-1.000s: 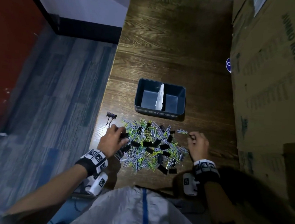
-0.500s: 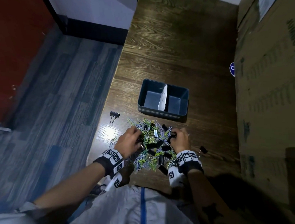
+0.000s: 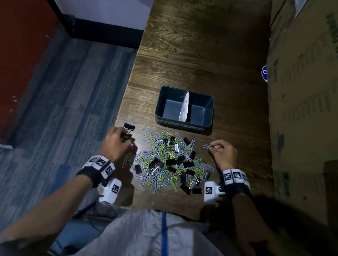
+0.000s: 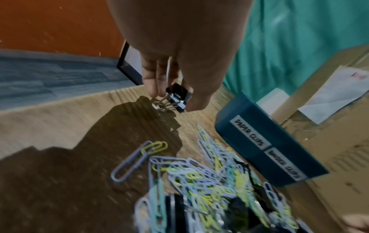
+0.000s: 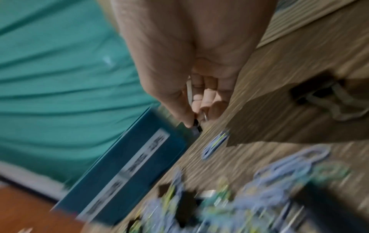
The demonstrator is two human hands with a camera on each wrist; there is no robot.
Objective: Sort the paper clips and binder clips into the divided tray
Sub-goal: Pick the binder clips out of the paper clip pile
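Note:
A dark blue tray (image 3: 184,123), split by a white card, stands beyond a mixed pile of coloured paper clips and black binder clips (image 3: 168,162). Its front wall carries the labels PAPER CLIPS and BINDER CLIPS (image 4: 265,146), and both compartments show bare floors. My left hand (image 3: 125,136) is at the pile's left edge and pinches a black binder clip (image 4: 177,97) by thumb and fingers just above the table. My right hand (image 3: 212,147) is at the pile's right edge and pinches a small black binder clip (image 5: 196,124), which is blurred. A blue paper clip (image 5: 215,144) lies under it.
A loose binder clip (image 3: 129,126) lies beyond my left hand, near the table's left edge (image 3: 122,114); the floor drops away there. Another binder clip (image 5: 313,94) lies right of my right hand. A big cardboard box (image 3: 310,114) walls off the table's right side.
Half a second ago both hands were dug into the middle of the pile. They have since drawn apart to its left and right edges, each holding a black binder clip.

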